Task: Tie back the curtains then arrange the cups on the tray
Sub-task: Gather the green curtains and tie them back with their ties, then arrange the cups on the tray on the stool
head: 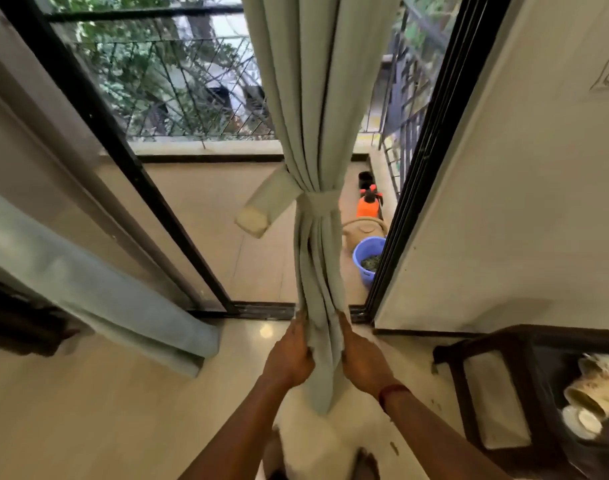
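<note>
Pale green curtain (317, 258) hangs straight ahead, its long axis running up and away from the hands, cinched by a tie (318, 202) above them. Left hand (291, 358) and right hand (363, 362) each grip the lower folds, one on either side. Cups (594, 393) lie tipped on a dark table (486, 344) well off to the right, nearer the right hand.

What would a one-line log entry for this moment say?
step: tying curtain | left hand: grips curtain below tie band | right hand: same | tie band: wrapped, end loose | cups: tipped on table
</note>
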